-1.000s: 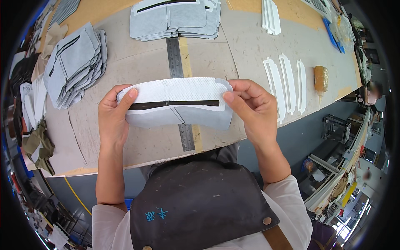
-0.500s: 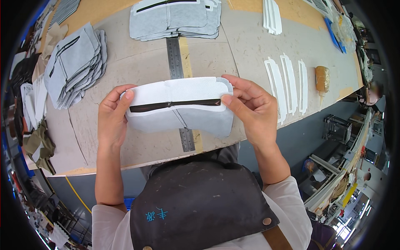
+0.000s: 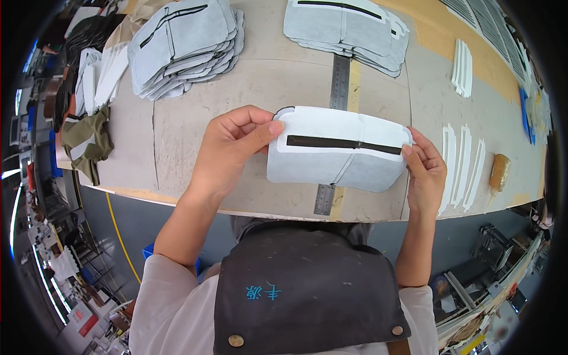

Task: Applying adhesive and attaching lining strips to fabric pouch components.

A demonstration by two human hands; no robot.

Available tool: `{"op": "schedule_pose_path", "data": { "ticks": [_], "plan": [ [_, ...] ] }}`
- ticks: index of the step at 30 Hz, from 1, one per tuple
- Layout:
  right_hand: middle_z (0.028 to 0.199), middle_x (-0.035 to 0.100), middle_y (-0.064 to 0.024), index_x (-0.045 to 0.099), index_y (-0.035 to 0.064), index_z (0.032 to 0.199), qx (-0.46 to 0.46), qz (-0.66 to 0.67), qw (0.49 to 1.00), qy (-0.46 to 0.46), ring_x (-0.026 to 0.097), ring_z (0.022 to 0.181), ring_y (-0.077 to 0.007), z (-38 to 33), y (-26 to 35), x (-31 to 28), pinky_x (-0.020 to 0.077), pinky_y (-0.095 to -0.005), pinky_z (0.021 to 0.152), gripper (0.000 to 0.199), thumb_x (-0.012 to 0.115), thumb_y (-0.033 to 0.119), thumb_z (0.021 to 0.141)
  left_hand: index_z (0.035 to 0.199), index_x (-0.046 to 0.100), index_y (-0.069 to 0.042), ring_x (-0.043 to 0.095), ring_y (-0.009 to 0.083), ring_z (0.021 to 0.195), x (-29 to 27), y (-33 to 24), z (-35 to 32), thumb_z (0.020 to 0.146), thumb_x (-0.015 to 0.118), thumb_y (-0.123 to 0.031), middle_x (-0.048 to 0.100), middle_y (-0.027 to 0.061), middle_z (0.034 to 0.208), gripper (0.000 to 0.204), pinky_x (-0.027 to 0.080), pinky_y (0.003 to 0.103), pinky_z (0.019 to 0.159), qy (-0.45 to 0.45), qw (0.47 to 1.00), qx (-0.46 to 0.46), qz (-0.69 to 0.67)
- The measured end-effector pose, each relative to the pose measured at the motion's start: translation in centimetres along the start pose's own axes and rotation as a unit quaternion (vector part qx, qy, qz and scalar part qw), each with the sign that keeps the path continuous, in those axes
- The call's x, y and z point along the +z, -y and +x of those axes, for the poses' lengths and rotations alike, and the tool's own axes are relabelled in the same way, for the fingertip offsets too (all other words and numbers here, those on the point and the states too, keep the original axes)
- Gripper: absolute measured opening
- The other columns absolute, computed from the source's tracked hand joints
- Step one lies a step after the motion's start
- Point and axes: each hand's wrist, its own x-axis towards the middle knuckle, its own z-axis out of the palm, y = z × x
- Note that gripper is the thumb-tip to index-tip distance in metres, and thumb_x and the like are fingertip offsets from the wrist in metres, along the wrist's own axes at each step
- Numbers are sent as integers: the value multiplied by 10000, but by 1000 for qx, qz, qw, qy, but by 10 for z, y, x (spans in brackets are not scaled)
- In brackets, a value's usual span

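- Table (image 3: 177, 136) carried two stacks of grey panels (image 3: 183, 44) at far left and far centre (image 3: 349, 26), a steel ruler (image 3: 337, 118) down the middle, white strips (image 3: 464, 163) at right.
- Grey fabric panel (image 3: 337, 151), dark zipper band across it, was held up above the ruler, near the table's front edge.
- Left hand (image 3: 228, 148) pinched its left end, thumb on top; right hand (image 3: 426, 171) gripped the right end with fingertips only.
- Risk: the right-side hold looked thin, so that end could have slipped and the white facing skewed off the grey layer.
- Versus 1.0 s ago: panel sat further right, left hand reached further over.
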Motion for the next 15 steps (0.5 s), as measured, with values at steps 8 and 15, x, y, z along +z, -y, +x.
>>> {"op": "schedule_pose_path", "data": {
  "ticks": [8, 15],
  "plan": [
    [919, 689, -59, 590, -56, 1214, 21, 36, 999, 7, 608, 850, -86, 2, -3, -6, 422, -242, 896, 404, 691, 35, 834, 931, 659, -18, 608, 69, 693, 1, 1, 0, 874, 696, -132, 694, 44, 823, 133, 474, 220, 615, -1, 1000, -6, -5],
    [868, 650, -55, 604, -22, 1168, -109, -141, 983, 37, 604, 784, -129, 9, -6, 10, 480, -236, 729, 385, 673, -48, 791, 1019, 646, 2, 610, 106, 779, -6, 18, 13, 862, 667, -48, 658, 39, 876, 166, 492, 251, 642, -74, 973, 33, 216]
  ]
}}
